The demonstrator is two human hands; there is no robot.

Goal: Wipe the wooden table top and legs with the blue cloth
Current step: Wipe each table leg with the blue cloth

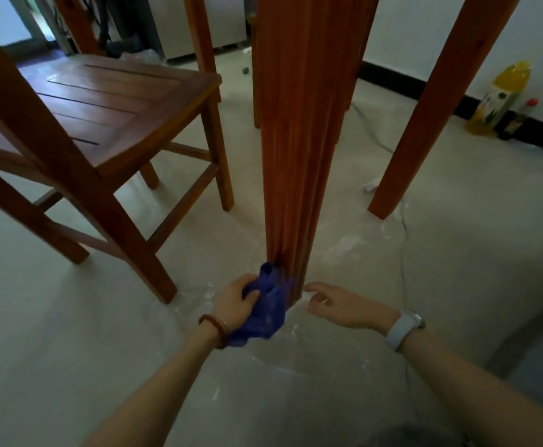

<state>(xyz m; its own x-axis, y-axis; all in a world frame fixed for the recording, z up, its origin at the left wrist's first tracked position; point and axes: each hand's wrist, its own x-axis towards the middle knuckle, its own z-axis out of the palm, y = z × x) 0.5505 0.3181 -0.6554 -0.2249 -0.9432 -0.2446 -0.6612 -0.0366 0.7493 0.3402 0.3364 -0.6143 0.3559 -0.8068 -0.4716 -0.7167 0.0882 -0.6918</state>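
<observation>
Wiping the foot of the near table leg

Gripping the blue cloth [265,309] in a bunch, the left hand [236,303] is curling its fingers and thumb round the fabric and pressing the cloth's upper fold against the near table leg [291,156] at its very bottom, just above the floor [70,350]. The right hand [338,304] is hovering just beside the same leg on the opposite side, fingers spread and relaxed, holding nothing and apparently not touching the wood.

The leg's long axis is running straight up from the grip, so all the leg's visible surface is lying above the cloth; the next stroke likely calls for an upward draw along that axis. The left hand is the nearer one. A second table leg [438,108] is standing well apart to the right, a wooden chair [102,101] to the left. The table top is lying out of view.
</observation>
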